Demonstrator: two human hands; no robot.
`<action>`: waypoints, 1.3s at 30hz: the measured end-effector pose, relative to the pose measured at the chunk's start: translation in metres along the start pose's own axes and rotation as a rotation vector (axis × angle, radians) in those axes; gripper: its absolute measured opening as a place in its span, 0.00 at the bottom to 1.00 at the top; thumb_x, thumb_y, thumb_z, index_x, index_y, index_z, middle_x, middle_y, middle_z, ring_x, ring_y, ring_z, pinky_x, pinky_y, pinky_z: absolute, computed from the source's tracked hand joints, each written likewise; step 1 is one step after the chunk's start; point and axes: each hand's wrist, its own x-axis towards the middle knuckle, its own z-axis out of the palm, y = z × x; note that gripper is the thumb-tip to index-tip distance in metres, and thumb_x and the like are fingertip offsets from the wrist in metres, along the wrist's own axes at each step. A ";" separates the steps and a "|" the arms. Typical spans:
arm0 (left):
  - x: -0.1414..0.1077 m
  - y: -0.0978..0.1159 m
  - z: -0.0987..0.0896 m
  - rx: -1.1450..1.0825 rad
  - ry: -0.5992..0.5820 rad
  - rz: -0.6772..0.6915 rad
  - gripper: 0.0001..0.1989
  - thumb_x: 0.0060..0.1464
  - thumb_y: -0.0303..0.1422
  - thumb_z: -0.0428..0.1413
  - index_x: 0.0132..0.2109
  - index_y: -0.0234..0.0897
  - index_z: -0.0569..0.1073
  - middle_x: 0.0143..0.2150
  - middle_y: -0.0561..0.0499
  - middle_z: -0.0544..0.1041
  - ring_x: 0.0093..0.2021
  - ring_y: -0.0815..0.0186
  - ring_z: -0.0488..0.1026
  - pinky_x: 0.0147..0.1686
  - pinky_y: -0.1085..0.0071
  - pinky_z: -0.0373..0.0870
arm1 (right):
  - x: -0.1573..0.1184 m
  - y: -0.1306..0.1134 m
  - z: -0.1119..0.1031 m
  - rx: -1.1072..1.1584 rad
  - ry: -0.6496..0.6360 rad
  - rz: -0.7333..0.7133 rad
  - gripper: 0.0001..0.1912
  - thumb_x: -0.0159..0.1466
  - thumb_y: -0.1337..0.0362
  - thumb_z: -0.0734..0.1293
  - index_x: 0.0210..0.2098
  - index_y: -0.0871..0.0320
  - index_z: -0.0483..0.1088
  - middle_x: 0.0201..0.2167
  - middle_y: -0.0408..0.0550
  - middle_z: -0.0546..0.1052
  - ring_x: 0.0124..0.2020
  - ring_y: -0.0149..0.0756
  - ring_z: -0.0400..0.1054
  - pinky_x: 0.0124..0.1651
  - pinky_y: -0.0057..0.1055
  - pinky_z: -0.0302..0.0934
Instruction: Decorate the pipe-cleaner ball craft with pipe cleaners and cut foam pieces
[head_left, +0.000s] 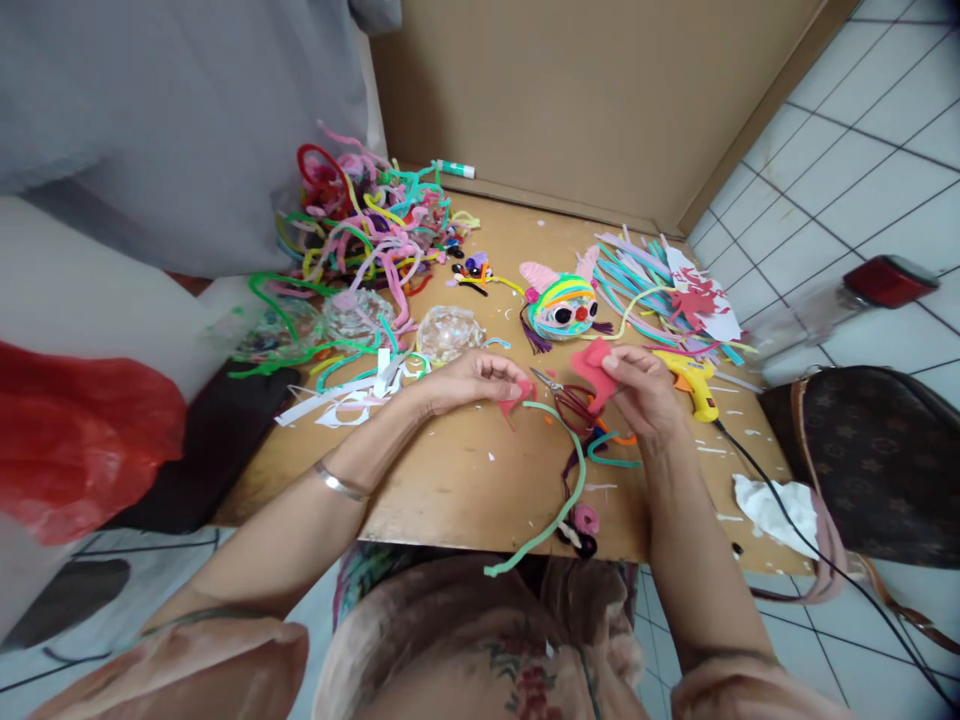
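Observation:
My left hand [484, 378] pinches a small piece of red sheet [513, 399], perhaps paper or felt, over the middle of the table. Between the fingers of my right hand [641, 388] is a larger red sheet piece [595, 370] with a curved edge. Scissors with dark red handles [574, 402] lie open on the table between my hands. A light green pipe cleaner [579, 470] curves down past the table's front edge. Behind my hands sits a ball-shaped animal figure [561, 305] with striped wrapping, pink ears, black eyes and a red nose.
Tangled pipe cleaners [375, 220] heap at the back left, near clear balls [450, 333] and white paper scraps [352, 395]. Straight pipe cleaners [637, 280] lie at the back right. A yellow glue gun [697, 385] trails a black cord beside a brown bag [877, 465].

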 end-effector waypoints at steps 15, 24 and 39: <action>0.001 -0.001 0.022 0.040 0.145 0.047 0.16 0.43 0.38 0.67 0.36 0.32 0.75 0.22 0.57 0.72 0.20 0.76 0.64 0.22 0.78 0.57 | -0.017 0.008 0.029 -0.277 -0.225 0.064 0.13 0.50 0.55 0.77 0.26 0.57 0.76 0.22 0.42 0.75 0.17 0.23 0.57 0.18 0.24 0.49; 0.011 -0.007 0.027 -0.212 0.398 0.093 0.07 0.45 0.24 0.60 0.33 0.32 0.69 0.24 0.53 0.77 0.24 0.73 0.74 0.28 0.77 0.70 | -0.022 0.009 0.043 -0.005 0.039 0.011 0.15 0.46 0.58 0.78 0.28 0.57 0.73 0.18 0.39 0.76 0.15 0.25 0.62 0.17 0.23 0.53; 0.004 -0.016 0.050 -0.247 0.363 0.191 0.13 0.48 0.34 0.64 0.40 0.32 0.73 0.29 0.53 0.78 0.30 0.72 0.76 0.36 0.75 0.73 | -0.022 0.033 0.062 0.050 0.100 0.223 0.15 0.44 0.56 0.78 0.26 0.58 0.75 0.19 0.40 0.77 0.13 0.21 0.58 0.15 0.21 0.47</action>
